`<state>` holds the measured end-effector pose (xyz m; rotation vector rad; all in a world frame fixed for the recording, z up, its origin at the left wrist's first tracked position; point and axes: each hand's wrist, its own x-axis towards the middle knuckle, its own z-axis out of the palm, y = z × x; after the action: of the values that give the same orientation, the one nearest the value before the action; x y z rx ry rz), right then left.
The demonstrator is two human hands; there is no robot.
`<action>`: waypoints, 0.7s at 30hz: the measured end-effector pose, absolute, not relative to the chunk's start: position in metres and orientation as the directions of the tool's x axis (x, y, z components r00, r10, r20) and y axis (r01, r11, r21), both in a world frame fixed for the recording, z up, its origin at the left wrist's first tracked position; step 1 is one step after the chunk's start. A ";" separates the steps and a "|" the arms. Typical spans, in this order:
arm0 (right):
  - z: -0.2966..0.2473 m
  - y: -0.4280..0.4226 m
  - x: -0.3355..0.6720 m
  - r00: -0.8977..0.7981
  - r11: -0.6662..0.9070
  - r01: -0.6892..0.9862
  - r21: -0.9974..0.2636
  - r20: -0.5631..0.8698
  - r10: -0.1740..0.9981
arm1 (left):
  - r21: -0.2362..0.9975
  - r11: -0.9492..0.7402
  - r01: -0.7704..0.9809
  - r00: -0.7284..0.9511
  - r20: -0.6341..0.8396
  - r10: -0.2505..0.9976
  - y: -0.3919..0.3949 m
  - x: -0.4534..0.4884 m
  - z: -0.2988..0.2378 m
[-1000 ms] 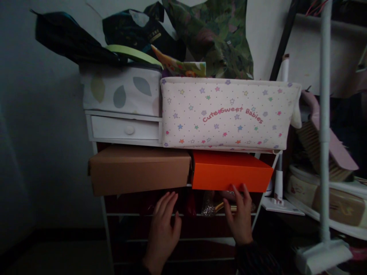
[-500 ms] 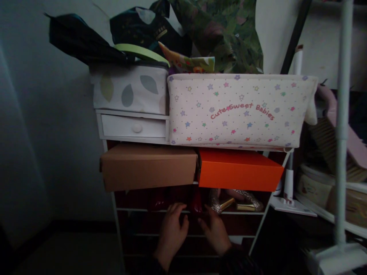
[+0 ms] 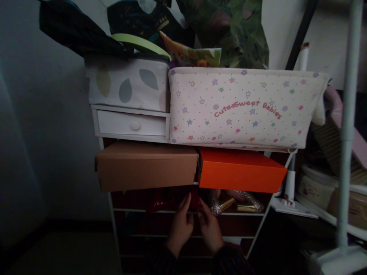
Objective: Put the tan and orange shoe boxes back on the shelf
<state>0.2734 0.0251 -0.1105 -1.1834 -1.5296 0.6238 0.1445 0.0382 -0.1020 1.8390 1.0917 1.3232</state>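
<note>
Reaching into the dim shelf under the boxes, the left hand (image 3: 181, 225) and right hand (image 3: 210, 228) are meeting side by side at a dark red shoe (image 3: 172, 201). The fingers are curling toward it, but whether they are clamping it or only touching it cannot be told in the shadow. The shoe is lying on the rack (image 3: 137, 211) shelf, directly below the gap between the brown box (image 3: 146, 166) and the orange box (image 3: 239, 170).

Risk: both boxes are overhanging the shelf front, and the brown one is sitting tilted. A knuckle lifting against an underside is likely to shift a box, and the load above is resting on them. A glitter shoe (image 3: 215, 201) with a gold heel is lying just right of the hands and is likely to be knocked or dragged off the rail.

Materials: the boxes are matte cardboard, flat-sided and sharp-edged. The basket (image 3: 243, 109) above is soft printed fabric, sagging slightly. A small white drawer (image 3: 132, 125) with a round knob is carrying a leaf-print fabric case (image 3: 127, 84).
</note>
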 end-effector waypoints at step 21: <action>-0.085 0.038 0.273 0.000 0.483 0.472 -0.737 0.548 0.836 | 0.857 -0.007 -0.515 0.156 0.101 0.983 0.029 0.149 -0.083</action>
<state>0.2732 0.0381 -0.0845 -1.1438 -1.6422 0.4184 0.1485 0.0287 -0.0832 0.9235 0.6568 1.3263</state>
